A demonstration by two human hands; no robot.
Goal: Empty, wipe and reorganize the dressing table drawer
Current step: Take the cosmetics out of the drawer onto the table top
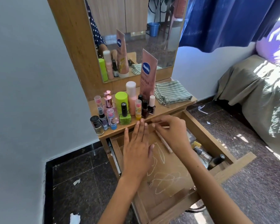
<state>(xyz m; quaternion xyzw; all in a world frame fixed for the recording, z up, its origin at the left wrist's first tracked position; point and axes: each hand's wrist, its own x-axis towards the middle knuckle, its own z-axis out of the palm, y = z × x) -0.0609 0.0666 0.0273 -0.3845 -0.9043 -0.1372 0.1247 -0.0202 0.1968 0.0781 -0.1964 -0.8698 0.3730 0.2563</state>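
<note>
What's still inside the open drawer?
In the open wooden drawer, a few small bottles and packets lie along the right side, and a thin pale stick sits under the right hand. The arms hide part of the floor.

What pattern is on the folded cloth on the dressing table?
Green and white stripes on the folded cloth, head view.

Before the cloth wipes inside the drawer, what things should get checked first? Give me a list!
1. Drawer pulled open: ok.
2. Drawer emptied: not ok. Small items and a dark bottle lie at its right side.
3. Right hand free: not ok. It holds a thin pink stick.
4. Left hand free: ok, flat and open over the drawer.
5. Striped cloth ready: ok, folded on the tabletop beside the pink tube.
6. Room on top for more things: cannot tell; bottles crowd the left part.
</note>
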